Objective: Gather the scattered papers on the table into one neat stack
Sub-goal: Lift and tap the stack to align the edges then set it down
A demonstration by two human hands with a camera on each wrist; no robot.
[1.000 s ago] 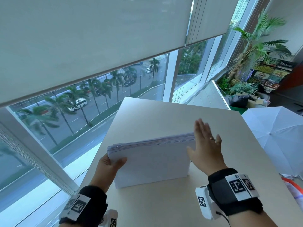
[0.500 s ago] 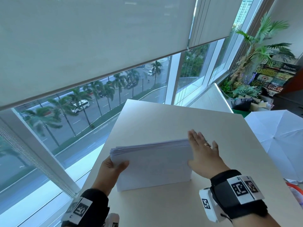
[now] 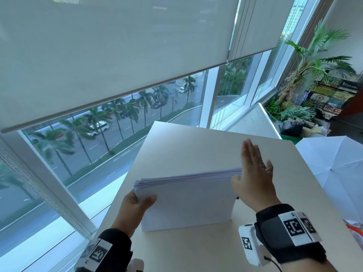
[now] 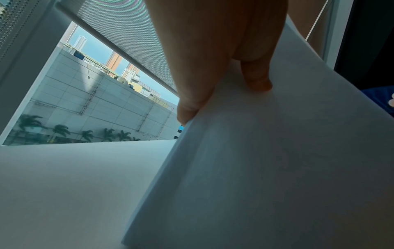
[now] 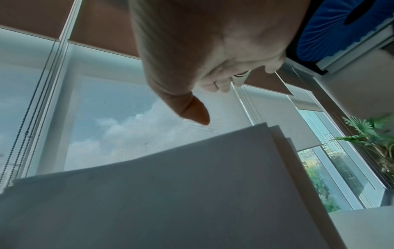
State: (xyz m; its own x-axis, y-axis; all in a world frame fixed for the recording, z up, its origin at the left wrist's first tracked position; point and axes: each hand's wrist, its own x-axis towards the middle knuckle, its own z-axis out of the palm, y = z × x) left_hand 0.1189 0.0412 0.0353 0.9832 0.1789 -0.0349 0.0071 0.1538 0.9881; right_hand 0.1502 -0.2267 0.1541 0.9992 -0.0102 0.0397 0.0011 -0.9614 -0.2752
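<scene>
A thick stack of white papers point(image 3: 188, 199) stands on its lower edge on the beige table point(image 3: 196, 150), leaning toward me. My left hand point(image 3: 135, 205) grips the stack's left edge, thumb on the near face; the left wrist view shows the thumb on the papers point(image 4: 266, 168). My right hand point(image 3: 253, 173) is flat with straight fingers beside the stack's right edge, palm facing it. In the right wrist view the papers point(image 5: 170, 193) show slightly uneven right edges below the right hand point(image 5: 213, 59).
A window with a half-lowered roller blind point(image 3: 117, 46) runs along the table's left and far sides. A white umbrella point(image 3: 337, 173) lies off the table's right edge. Potted plants point(image 3: 306, 71) and boxes stand at the far right.
My right hand pressed in against the stack's right edge half a second ago, then lifted and straightened beside it again. The left hand keeps its grip on the left edge.
</scene>
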